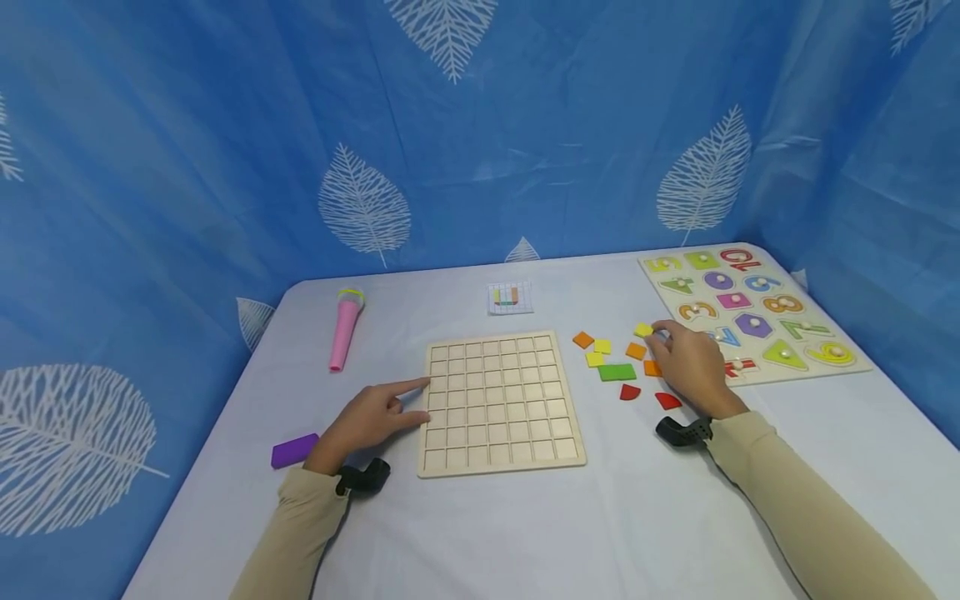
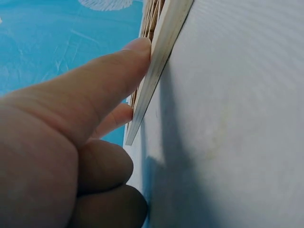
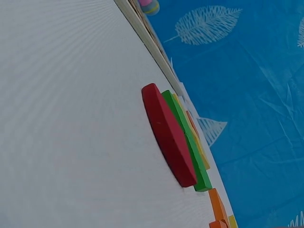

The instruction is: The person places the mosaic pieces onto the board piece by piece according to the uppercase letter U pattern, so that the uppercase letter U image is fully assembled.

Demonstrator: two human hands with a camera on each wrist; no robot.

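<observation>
The square wooden grid board [image 1: 497,408] lies flat on the table. My left hand [image 1: 375,414] touches its left edge with thumb and extended index finger; in the left wrist view the thumb [image 2: 116,69] meets the board's side [image 2: 159,66], other fingers folded. My right hand [image 1: 690,362] pinches a small yellow square tile [image 1: 643,330] at its fingertips. Around it lie orange squares [image 1: 635,351], yellow squares [image 1: 602,346], green pieces [image 1: 617,372] and two red quarter-round pieces [image 1: 630,392]. In the right wrist view a red piece [image 3: 168,135] shows; that hand is out of frame.
A number-and-shape puzzle board [image 1: 757,312] lies right of the right hand. Behind the grid board is a small pattern card [image 1: 510,297]. A pink toy microphone [image 1: 345,332] lies back left, and a purple block [image 1: 294,451] lies beside the left wrist.
</observation>
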